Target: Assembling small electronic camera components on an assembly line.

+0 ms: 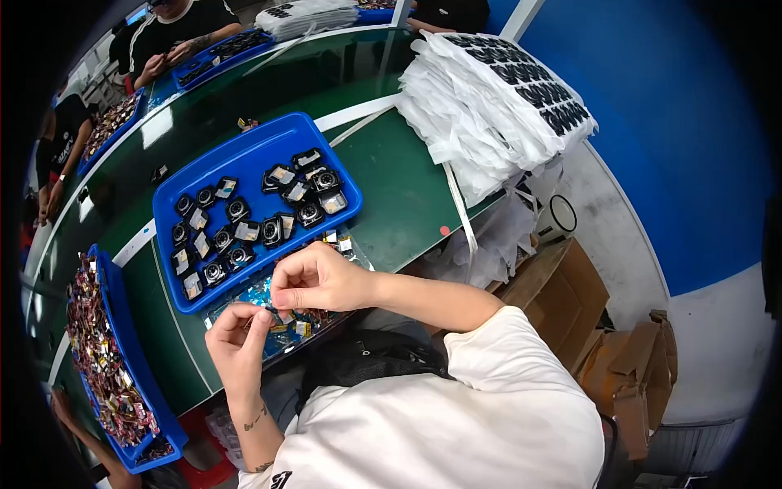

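My left hand (236, 346) and my right hand (324, 281) meet over the near edge of the table, fingertips pinched close together. Between them is a small dark piece, mostly hidden by the fingers, too small to name. Beneath the hands lies a clear plastic bag (358, 254) with small silver-and-yellow battery packs (303, 328) and blue bits around it. Just beyond, a blue tray (236, 151) holds several small black square devices (309, 213); some show a round dial-like face, others a pale battery-like rectangle.
At the left stands a long blue bin (175, 432) heaped with small wired batteries (106, 350). White sheets with black parts (489, 98) form a tall stack at the far right. Cardboard boxes (635, 359) sit right of me. Across the green table (366, 171), other people work beside blue trays.
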Tool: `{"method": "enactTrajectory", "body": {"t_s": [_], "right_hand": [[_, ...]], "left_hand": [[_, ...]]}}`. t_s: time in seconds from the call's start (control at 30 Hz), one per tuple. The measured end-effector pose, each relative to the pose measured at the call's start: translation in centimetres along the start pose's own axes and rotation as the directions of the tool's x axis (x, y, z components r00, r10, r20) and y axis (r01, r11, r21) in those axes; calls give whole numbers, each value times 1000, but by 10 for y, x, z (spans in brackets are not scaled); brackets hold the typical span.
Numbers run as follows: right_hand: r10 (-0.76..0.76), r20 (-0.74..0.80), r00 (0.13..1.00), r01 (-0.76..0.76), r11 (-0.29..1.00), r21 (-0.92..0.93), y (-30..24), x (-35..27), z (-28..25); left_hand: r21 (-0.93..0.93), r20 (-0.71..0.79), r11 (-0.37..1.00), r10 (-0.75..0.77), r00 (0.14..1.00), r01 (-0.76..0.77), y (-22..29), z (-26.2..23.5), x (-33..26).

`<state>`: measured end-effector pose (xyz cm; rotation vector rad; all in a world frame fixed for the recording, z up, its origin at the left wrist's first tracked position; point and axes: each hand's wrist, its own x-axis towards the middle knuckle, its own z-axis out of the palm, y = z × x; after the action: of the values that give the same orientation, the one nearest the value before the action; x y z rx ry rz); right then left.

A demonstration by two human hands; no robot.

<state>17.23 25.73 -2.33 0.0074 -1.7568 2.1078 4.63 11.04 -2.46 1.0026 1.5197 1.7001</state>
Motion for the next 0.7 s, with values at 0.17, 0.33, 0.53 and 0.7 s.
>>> {"method": "enactTrajectory", "body": {"t_s": [0.17,0.33,0.53,0.7], "right_hand": [[170,44,985,-173,979,108,1,4,-1],[-66,26,997,65,689,-722,-5,21,-16],[-92,256,962,272,338,-901,-25,46,-18],[-207,102,973,127,113,-985,-36,89,-79]], "left_hand": [[-139,163,990,56,985,-33,4,-9,6],[-1,159,985,169,973,-171,45,-14,40],[98,34,948,300,953,-302,105,-2,108],[131,99,957,248,964,-259,98,-10,143]]}}
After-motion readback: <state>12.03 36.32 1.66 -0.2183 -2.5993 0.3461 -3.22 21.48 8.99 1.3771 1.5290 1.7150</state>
